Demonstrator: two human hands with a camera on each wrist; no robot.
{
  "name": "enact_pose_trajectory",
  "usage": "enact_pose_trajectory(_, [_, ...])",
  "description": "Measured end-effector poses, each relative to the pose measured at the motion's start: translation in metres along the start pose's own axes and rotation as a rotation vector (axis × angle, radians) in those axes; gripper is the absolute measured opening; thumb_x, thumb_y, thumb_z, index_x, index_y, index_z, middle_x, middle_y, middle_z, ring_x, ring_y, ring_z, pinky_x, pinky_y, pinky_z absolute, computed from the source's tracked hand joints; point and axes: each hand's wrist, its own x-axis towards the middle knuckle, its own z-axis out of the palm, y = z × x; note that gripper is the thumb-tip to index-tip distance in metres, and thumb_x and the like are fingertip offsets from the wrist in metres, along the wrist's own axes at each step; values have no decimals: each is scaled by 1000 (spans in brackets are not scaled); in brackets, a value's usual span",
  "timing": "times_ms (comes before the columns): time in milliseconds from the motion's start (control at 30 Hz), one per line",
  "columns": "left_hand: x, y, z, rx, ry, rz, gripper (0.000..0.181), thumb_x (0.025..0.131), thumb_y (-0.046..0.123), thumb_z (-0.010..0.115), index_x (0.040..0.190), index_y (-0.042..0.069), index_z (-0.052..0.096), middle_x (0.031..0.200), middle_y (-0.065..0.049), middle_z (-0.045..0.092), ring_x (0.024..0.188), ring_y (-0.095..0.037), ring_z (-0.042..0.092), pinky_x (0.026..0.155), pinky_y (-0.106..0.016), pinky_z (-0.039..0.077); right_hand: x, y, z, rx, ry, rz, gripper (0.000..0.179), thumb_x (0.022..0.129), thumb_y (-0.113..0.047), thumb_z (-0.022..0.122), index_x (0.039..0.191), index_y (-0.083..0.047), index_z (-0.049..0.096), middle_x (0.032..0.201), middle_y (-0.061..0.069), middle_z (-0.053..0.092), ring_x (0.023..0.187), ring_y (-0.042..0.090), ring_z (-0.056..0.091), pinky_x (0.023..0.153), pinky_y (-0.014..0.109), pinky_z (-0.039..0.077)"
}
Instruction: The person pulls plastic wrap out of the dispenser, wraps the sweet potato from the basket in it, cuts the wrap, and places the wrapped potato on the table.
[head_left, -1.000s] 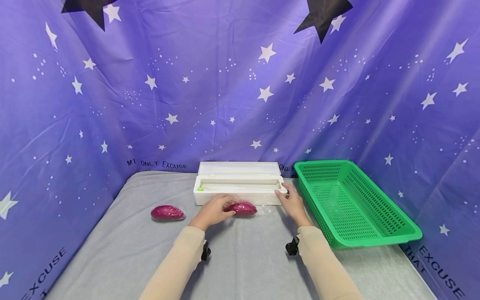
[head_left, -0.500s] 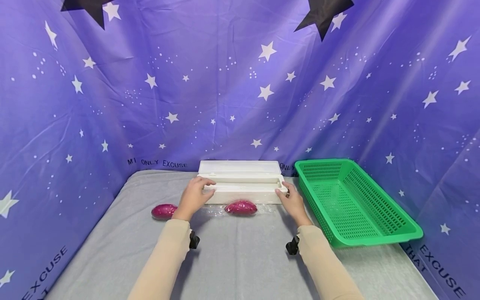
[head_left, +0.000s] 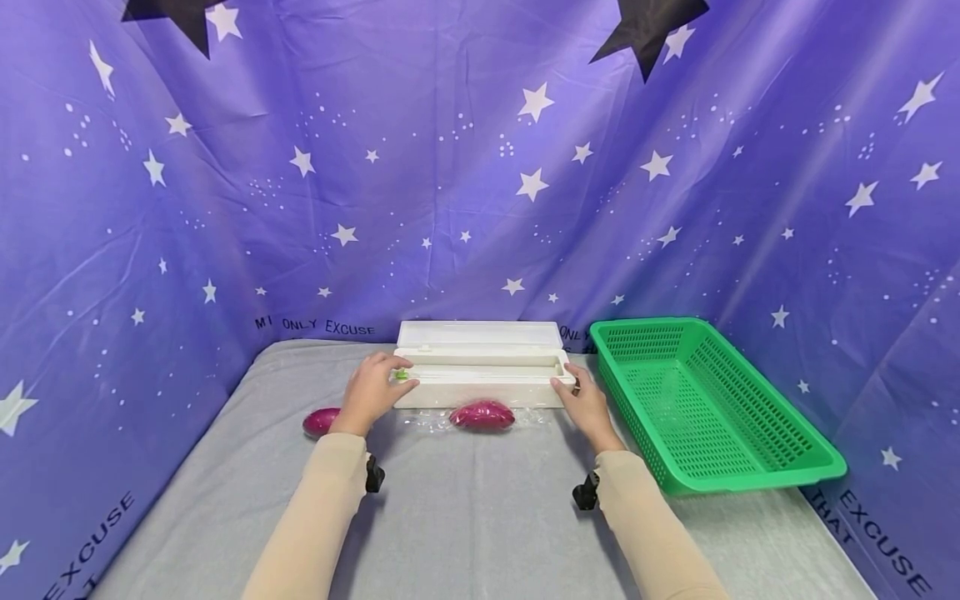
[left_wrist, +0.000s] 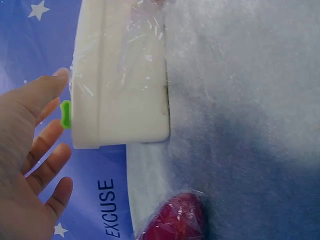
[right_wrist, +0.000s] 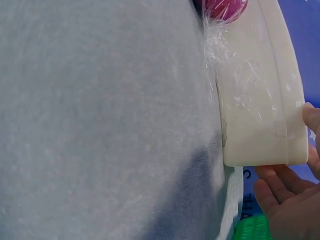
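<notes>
A white cling film dispenser (head_left: 487,394) stands at the back of the table with its lid up. My left hand (head_left: 371,390) hovers at its left end, thumb and fingers spread around the small green slider cutter (left_wrist: 65,114). At the other end my right hand (head_left: 587,408) grips the box corner, thumb on the top edge and fingers against the end wall. A purple-red oval vegetable, like a sweet potato (head_left: 482,415), lies on clear film against the box front. A second film-wrapped one (left_wrist: 176,220) is partly hidden behind my left hand in the head view.
A large green plastic basket (head_left: 738,486) stands to the right of the dispenser. Grey cloth (head_left: 480,517) covers the table. A purple star-printed curtain (head_left: 450,167) hangs close behind the box and along both sides.
My left hand has left the middle sweet potato and moved left and back to the dispenser's left end, then slightly farther left off the slider. My right hand has stayed on the box.
</notes>
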Motion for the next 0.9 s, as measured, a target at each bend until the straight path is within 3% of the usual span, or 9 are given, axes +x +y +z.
enact_pose_trajectory(267, [4,-3,2,-62,-4,-84,41,82,34,85,109,7,72,97,-12,64,92,-31,59,82,-48,50,0,0,0,3,3,-8,59,102,-34,59,150,-6,41,142,30,49,124,42,54,101,52,46])
enact_pose_trajectory(600, [6,-7,2,-129,-31,-77,30,80,25,87,98,5,73,93,-10,69,88,-27,64,81,-44,53,1,2,1,7,14,-10,58,102,-33,61,150,-6,42,141,29,51,123,42,55,101,52,46])
enact_pose_trajectory(900, [7,-6,4,-189,-55,-72,23,83,19,84,100,7,74,92,-7,73,88,-25,65,81,-44,54,2,2,0,13,15,-12,58,101,-33,61,149,-6,43,140,30,52,123,41,56,101,51,47])
